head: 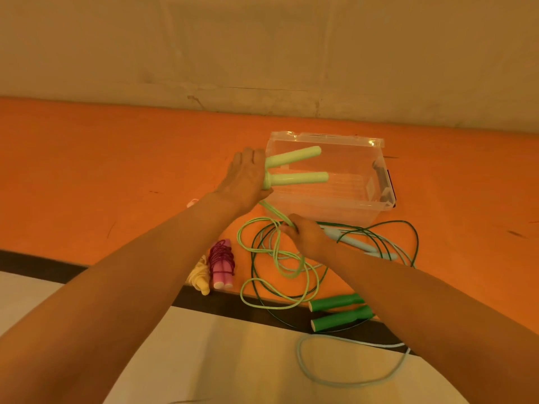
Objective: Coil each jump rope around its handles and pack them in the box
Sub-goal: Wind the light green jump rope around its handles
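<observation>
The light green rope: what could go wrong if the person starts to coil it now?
1. The light green rope lies crossed with the dark green rope, so winding may drag both along.
2. The left hand grips the light green handles splayed apart; coils may sit loose.
3. The right hand pinches only one strand; it could slip.

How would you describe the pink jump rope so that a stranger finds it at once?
Start at the clear plastic box on the orange floor and look nearer, to its left. The pink jump rope lies beside a yellow bundle. It alone has pink handles wrapped in dark red cord.
</observation>
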